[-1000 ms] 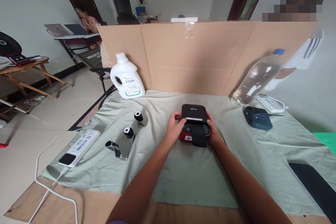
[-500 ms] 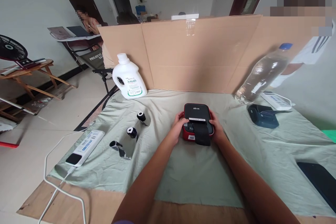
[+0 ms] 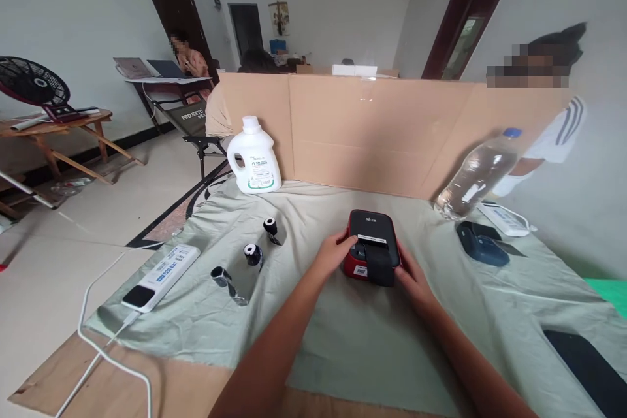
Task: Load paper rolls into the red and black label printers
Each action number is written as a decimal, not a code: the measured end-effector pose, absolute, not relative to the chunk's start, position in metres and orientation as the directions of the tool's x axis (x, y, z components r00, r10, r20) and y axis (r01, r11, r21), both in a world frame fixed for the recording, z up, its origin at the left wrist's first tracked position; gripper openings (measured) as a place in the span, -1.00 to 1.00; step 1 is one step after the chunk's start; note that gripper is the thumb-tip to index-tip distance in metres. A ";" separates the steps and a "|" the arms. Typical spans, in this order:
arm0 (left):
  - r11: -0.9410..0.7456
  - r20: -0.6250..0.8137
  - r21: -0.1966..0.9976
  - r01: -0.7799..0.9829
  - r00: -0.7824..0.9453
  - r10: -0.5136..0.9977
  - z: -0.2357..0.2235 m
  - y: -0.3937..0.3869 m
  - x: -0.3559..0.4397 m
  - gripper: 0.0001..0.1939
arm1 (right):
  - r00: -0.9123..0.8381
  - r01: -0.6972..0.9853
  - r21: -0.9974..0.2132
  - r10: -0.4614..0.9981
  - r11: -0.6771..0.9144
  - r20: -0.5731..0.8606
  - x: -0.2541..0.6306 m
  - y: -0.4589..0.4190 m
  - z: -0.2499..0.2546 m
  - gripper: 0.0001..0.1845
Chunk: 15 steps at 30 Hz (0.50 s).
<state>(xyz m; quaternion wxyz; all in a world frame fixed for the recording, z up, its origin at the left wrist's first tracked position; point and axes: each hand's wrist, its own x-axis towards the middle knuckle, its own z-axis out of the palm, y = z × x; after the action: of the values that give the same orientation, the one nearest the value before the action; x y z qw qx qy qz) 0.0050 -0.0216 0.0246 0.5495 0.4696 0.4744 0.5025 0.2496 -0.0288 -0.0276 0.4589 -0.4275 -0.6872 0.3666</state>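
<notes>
A small red-and-black label printer [image 3: 379,225] stands on the cloth in front of me, with a wide black strip [image 3: 381,266] hanging over its front. My left hand [image 3: 334,255] grips its left side, the thumb resting on top by the white label and the other fingers partly hidden. Against the right side lies my right hand [image 3: 414,277], fingers running along the red edge. To the left are two small black rolls with white cores, a far roll [image 3: 270,226] and a nearer roll [image 3: 253,253], beside a loose curled black strip [image 3: 221,276].
A white jug [image 3: 255,160] and a tilted water bottle [image 3: 477,176] stand by the cardboard screen [image 3: 362,137]. A power bank [image 3: 161,277] with a cable lies left. A dark blue device [image 3: 482,248] and a phone [image 3: 588,366] lie right. Two people are beyond.
The camera view has tilted up. My right hand has slid nearer along the printer's right side, its thumb now off the top. My left hand keeps its grip.
</notes>
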 end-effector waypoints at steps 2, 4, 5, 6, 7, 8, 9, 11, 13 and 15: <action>0.051 -0.048 0.994 -0.094 0.035 0.998 0.022 -0.024 0.004 -0.59 | -0.284 0.336 -0.822 0.881 0.460 0.378 0.246 -0.039 -0.025 -0.09; 0.049 -0.047 0.993 -0.109 0.022 0.999 0.024 -0.026 0.003 -0.60 | -0.317 0.395 -0.740 0.837 0.544 0.446 0.238 -0.044 -0.025 -0.03; 0.043 -0.042 0.991 -0.124 0.011 0.999 0.026 -0.026 0.001 -0.61 | -0.320 0.409 -0.707 0.816 0.577 0.481 0.232 -0.044 -0.024 -0.03; 0.035 -0.036 0.989 -0.145 -0.002 0.999 0.031 -0.026 -0.002 -0.61 | -0.315 0.415 -0.685 0.801 0.599 0.509 0.225 -0.041 -0.023 -0.03; 0.024 -0.027 0.984 -0.174 -0.018 0.999 0.037 -0.024 -0.007 -0.61 | -0.306 0.412 -0.670 0.786 0.618 0.537 0.217 -0.037 -0.020 -0.03; 0.005 -0.014 0.978 -0.208 -0.039 0.999 0.044 -0.023 -0.013 -0.61 | -0.299 0.399 -0.660 0.771 0.636 0.563 0.208 -0.031 -0.016 -0.04; -0.022 0.005 0.971 -0.239 -0.068 0.998 0.053 -0.020 -0.021 -0.61 | -0.293 0.378 -0.654 0.755 0.656 0.587 0.197 -0.023 -0.010 -0.04; -0.090 0.052 0.959 -0.267 -0.145 0.988 0.073 -0.011 -0.042 -0.61 | -0.297 0.306 -0.653 0.721 0.693 0.626 0.169 -0.003 0.009 -0.02; -0.152 0.095 0.957 -0.247 -0.228 0.969 0.091 0.004 -0.070 -0.63 | -0.315 0.217 -0.677 0.707 0.703 0.633 0.135 0.021 0.030 0.02; -0.163 0.095 0.959 -0.231 -0.278 0.956 0.105 0.020 -0.102 -0.64 | -0.320 0.124 -0.730 0.724 0.672 0.612 0.097 0.045 0.046 0.06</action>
<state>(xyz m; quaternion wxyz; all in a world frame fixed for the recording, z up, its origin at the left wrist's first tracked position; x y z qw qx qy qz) -0.1022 0.0204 0.1048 0.4542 0.3932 0.4609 0.6532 0.0969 0.0450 0.0462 0.5117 -0.2796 -0.7577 0.2931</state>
